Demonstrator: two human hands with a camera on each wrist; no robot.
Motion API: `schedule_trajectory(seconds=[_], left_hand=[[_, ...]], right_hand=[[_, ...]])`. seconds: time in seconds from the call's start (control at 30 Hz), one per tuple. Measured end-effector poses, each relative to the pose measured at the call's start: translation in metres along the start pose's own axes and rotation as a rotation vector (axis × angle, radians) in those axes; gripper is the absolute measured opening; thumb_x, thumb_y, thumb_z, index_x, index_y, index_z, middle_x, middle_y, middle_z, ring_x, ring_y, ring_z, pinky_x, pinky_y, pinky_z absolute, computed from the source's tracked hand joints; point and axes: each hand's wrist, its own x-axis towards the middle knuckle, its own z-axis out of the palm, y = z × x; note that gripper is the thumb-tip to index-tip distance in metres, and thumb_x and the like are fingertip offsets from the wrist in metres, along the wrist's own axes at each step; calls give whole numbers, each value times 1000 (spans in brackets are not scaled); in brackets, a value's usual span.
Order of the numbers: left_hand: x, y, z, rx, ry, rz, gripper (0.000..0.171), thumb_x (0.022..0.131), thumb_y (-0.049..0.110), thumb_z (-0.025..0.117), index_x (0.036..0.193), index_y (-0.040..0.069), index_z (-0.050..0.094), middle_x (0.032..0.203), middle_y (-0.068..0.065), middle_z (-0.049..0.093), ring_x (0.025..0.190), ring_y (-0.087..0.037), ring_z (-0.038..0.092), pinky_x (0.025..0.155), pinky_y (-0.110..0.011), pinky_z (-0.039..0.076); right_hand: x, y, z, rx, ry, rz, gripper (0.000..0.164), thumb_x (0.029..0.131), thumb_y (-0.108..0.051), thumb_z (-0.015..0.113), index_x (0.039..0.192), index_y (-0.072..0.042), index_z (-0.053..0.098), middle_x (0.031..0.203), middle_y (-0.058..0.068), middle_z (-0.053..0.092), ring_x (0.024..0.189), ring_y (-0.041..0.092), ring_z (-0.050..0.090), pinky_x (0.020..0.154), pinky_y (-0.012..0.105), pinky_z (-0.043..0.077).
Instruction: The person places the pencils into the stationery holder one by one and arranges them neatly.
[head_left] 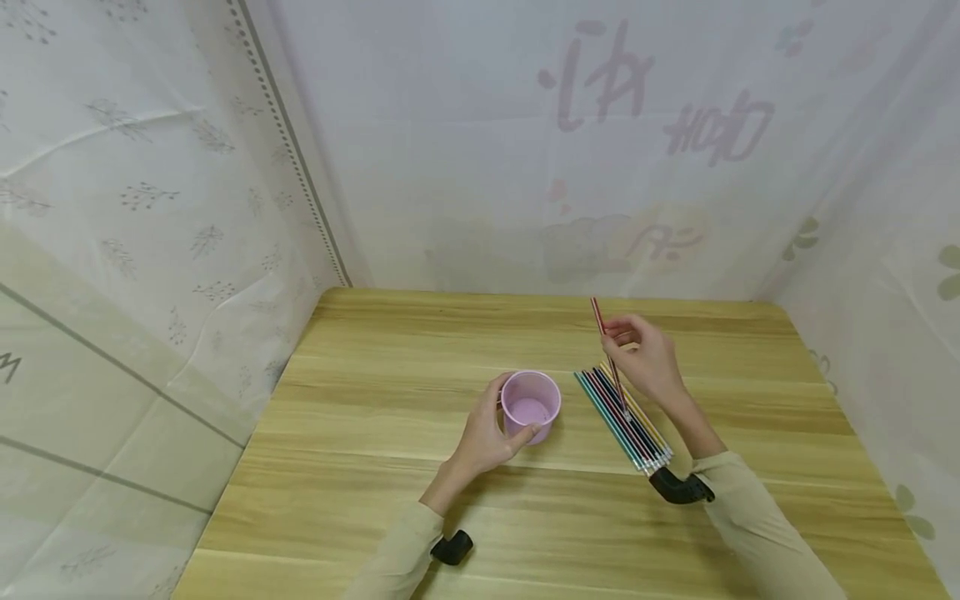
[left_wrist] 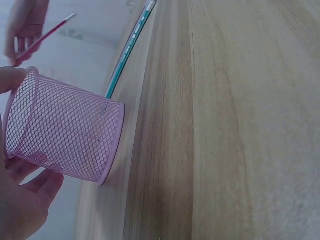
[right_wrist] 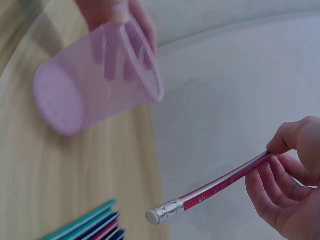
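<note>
The red pencil (right_wrist: 220, 183) is in the right grip (head_left: 643, 354), pinched between thumb and fingers above the surface (head_left: 390, 400), right of its middle. Its long axis slants, the eraser (right_wrist: 153, 216) hanging low and towards the near edge, the other end rising towards the back edge. The cup (left_wrist: 70, 125) is to the left of that pencil and lower, near the middle of the surface, its mouth facing up. The eraser is apart from the cup's rim; the right grip is nearer the pencils, while the left grip (head_left: 483, 433) is on the cup, thumb on the near side and fingers round the left side. I cannot tell whether the cup's base sits fully flat.

The cup is pink, round and slightly tapered, with a diamond mesh wall and smooth rims. The red pencil is slim and straight, glossy red with a silvery stripe and a crimped metal ferrule (right_wrist: 172, 207) below a pale eraser. Under it, the row of pencils (head_left: 634, 437), teal, red, dark and yellow, slants with ferrule ends towards the near right corner. The surface has a streaky wood grain.
</note>
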Motion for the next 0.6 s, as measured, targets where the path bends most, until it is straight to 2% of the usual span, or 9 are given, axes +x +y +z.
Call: schedule_trajectory(seconds=[0.23, 0.37, 0.6], left_hand=[[-1, 0, 2, 15, 9, 5, 85, 80, 22, 83, 149, 2, 38, 137, -22, 56, 121, -40, 59, 98, -54, 57], [-2, 0, 2, 12, 3, -5, 85, 82, 24, 82, 150, 3, 37, 139, -21, 55, 123, -39, 58, 98, -55, 56], [-2, 1, 1, 9, -8, -15, 87, 81, 23, 83, 151, 3, 35, 141, -19, 54, 124, -38, 58, 100, -53, 56]], right_hand=[[5, -30, 5, 82, 45, -13, 20, 91, -7, 68, 109, 1, 70, 98, 19, 73, 77, -5, 62, 63, 9, 55], [9, -47, 11, 202, 73, -2, 20, 91, -2, 68, 110, 4, 69, 99, 21, 70, 78, -2, 64, 66, 10, 57], [15, -66, 22, 343, 124, -29, 20, 90, 3, 68, 110, 7, 67, 99, 15, 67, 79, 3, 65, 66, 14, 59]])
